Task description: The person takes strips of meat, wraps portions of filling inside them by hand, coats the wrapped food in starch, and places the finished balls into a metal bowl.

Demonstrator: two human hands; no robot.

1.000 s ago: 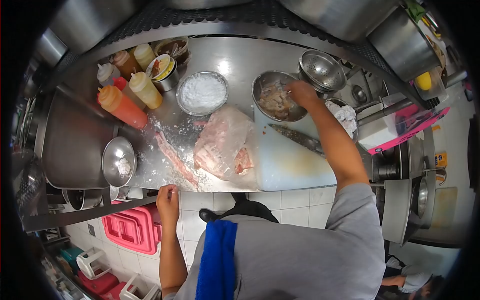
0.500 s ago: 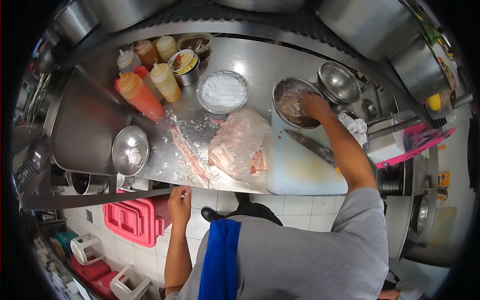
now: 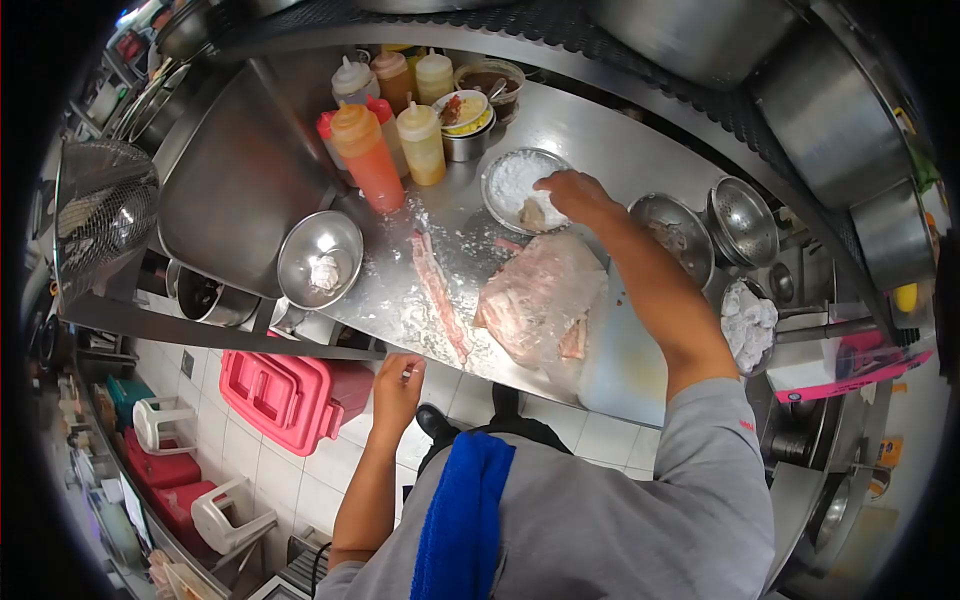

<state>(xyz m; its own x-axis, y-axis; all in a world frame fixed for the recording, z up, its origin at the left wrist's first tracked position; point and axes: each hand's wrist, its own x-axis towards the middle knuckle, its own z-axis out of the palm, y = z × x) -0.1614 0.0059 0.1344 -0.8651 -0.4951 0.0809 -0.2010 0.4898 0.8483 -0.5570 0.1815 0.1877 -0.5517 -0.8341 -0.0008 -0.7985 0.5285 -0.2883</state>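
My right hand (image 3: pixel 578 197) reaches into the metal bowl of white powder (image 3: pixel 512 178), fingers apart. A small tan piece of meat (image 3: pixel 532 214) lies on the powder just by my fingertips. My left hand (image 3: pixel 399 381) is off the table's front edge, fingers curled in with a pale spot near the tips; I see nothing held. On the steel table between them sit a clear plastic bag of pale meat (image 3: pixel 535 305) and a long raw strip of meat (image 3: pixel 437 295). Right of my forearm stands a metal bowl of meat pieces (image 3: pixel 690 245), partly hidden.
Several squeeze bottles (image 3: pixel 366 160) stand at the back left, near a steel bowl (image 3: pixel 320 260). A white cutting board (image 3: pixel 625 370) lies under my right arm. At the right are colanders (image 3: pixel 742 222) and a bowl of white-coated pieces (image 3: pixel 748 325). A shelf with pots (image 3: pixel 680 40) overhangs the table.
My right hand has moved left from the bowl of meat pieces to the powder bowl, where a meat piece now lies. The view has shifted. My left hand stays by the edge.
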